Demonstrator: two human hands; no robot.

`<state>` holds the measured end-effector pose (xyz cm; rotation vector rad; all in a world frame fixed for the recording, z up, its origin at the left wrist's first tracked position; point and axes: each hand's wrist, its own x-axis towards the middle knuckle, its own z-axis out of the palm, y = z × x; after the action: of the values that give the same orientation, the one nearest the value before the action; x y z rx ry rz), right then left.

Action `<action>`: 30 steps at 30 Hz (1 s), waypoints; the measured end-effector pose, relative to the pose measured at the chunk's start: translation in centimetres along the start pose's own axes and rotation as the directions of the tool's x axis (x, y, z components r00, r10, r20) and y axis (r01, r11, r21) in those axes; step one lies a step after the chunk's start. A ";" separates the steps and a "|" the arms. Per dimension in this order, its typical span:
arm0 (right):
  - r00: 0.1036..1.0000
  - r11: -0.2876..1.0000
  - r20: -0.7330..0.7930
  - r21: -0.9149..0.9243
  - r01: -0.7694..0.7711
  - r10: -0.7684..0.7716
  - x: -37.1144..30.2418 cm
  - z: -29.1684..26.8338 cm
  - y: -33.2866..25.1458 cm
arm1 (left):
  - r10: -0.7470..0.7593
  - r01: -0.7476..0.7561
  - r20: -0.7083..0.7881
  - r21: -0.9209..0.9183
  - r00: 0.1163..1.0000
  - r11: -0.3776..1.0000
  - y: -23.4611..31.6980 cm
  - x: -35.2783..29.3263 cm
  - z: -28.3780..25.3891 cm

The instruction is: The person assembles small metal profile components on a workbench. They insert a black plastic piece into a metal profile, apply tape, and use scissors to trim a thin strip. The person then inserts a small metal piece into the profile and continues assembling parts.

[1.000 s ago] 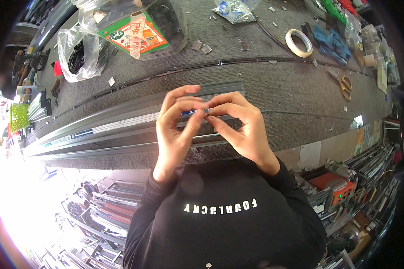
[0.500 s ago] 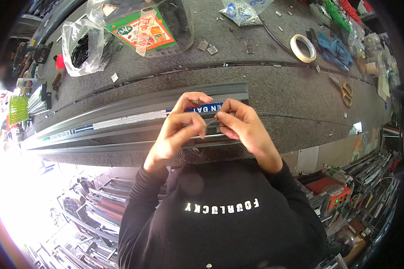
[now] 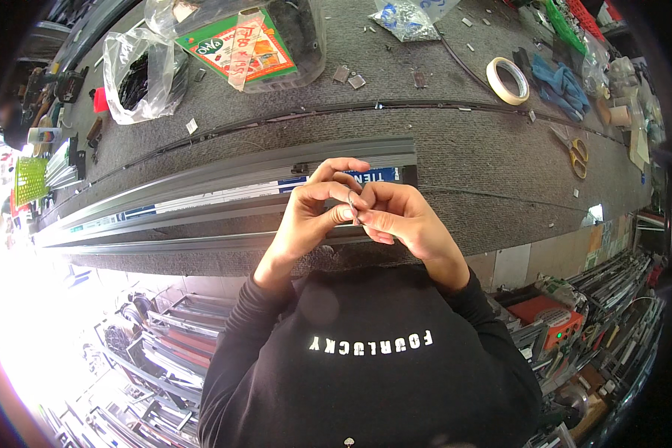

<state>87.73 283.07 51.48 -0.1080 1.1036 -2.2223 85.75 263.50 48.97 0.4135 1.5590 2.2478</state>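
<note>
My left hand [image 3: 310,213] and my right hand [image 3: 409,218] meet fingertip to fingertip over the bench, in front of my chest. Between them is a small, thin, dark strip-like piece [image 3: 352,203], too small to tell its kind. Left thumb and index finger pinch it, while the other left fingers stay raised. The right thumb and fingers close on it from the other side. Below the hands lie long dark grey metal profiles [image 3: 231,173], one bearing a blue and white printed strip [image 3: 209,200]. A small black part [image 3: 300,169] sits on the profiles beside my left hand.
A clear plastic tub [image 3: 306,71] with a colourful label stands at the far side, beside a clear bag [image 3: 112,89]. Another bag [image 3: 403,22] holds small metal parts. Masking tape [image 3: 493,78], a blue cloth [image 3: 560,88] and yellow-handled scissors [image 3: 577,158] lie right.
My left hand has moved right and its fingertips have closed on the thin piece in my right fingers. The small black part on the profiles is now uncovered.
</note>
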 end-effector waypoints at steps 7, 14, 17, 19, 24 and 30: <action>0.981 0.977 -0.191 -0.214 0.001 -0.043 -0.8 0.1 -0.4 | 0.154 -0.079 -0.234 0.302 0.960 0.950 1.5 -0.4 -1.7; 0.965 0.936 -0.253 -0.352 -0.027 -0.067 -1.5 0.3 -0.4 | 0.312 -0.216 -0.411 0.264 0.857 0.940 1.5 -0.5 -1.2; 0.937 0.752 -0.328 -0.647 -0.127 -0.125 -1.8 1.3 -0.7 | 0.286 -0.156 -0.379 0.338 0.880 0.928 2.3 -0.5 -0.5; 0.908 0.632 -0.327 -0.769 -0.093 -0.263 -1.7 2.0 -1.1 | 0.263 -0.097 -0.319 0.453 0.911 0.886 3.1 -0.4 0.0; 0.873 0.502 -0.169 -0.860 0.096 -0.457 -0.9 2.8 -2.0 | 0.179 -0.040 -0.202 0.548 0.963 0.835 4.0 -0.1 1.4; 0.881 0.817 -0.243 -0.528 0.230 -0.405 -0.2 1.8 -1.2 | 0.162 -0.106 -0.244 0.228 0.956 0.968 2.0 0.3 2.5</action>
<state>87.90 282.49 53.62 -0.1283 1.9659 -2.2501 86.36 265.07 51.67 0.2969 1.9727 2.3210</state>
